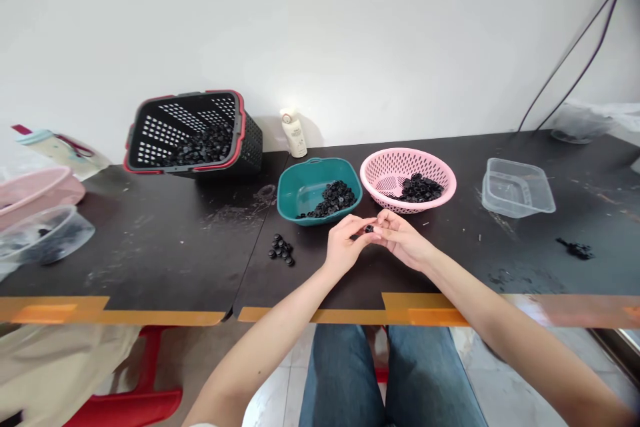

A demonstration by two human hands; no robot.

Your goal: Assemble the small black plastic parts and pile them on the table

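My left hand (pixel 347 240) and my right hand (pixel 401 237) meet over the table in front of me. Between their fingertips is a small black round part (pixel 369 229), pinched from both sides; its details are too small to make out. Just behind my hands stands a teal basin (pixel 295 190) with many black parts (pixel 336 197) heaped on its right side. A pink colander (pixel 380 167) beside it holds more black pieces (pixel 420 188). Left of my left hand, several round black caps (pixel 281 250) lie in a loose group on the table.
A dark basket with red trim (pixel 250 140) leans at the back left, part-filled with black parts. A white bottle (pixel 295 133) stands by the wall. Clear plastic tubs (pixel 520 190) (pixel 80 233) sit right and far left. Orange tape (pixel 310 315) lines the table's front edge.
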